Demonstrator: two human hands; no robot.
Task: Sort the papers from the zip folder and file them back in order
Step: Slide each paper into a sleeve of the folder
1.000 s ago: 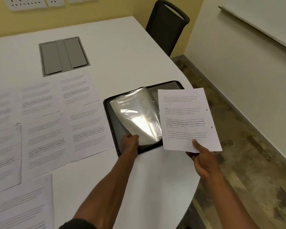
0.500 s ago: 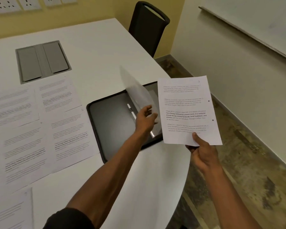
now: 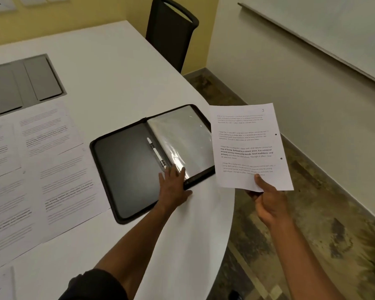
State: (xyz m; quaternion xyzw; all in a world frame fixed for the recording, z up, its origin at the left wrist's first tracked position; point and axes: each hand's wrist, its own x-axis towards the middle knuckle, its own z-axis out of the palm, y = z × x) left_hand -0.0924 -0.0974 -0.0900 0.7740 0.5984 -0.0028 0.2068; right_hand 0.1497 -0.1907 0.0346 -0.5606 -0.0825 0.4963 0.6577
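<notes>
Flipped over to the right half of the zip folder [image 3: 126, 169], the clear sleeves [image 3: 182, 139] now lie flat under the left hand [image 3: 173, 187], fingers spread. Right hand [image 3: 266, 200] pinches a printed sheet [image 3: 247, 148] at 3 o'clock (likely filed next); unsorted papers [image 3: 41, 169] wait at 9 o'clock.

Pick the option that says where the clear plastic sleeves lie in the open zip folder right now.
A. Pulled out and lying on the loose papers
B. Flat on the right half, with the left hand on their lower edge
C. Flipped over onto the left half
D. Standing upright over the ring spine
B: the clear sleeves lie flat on the right half of the zip folder, and the left hand rests straight-fingered on their lower edge.
</notes>
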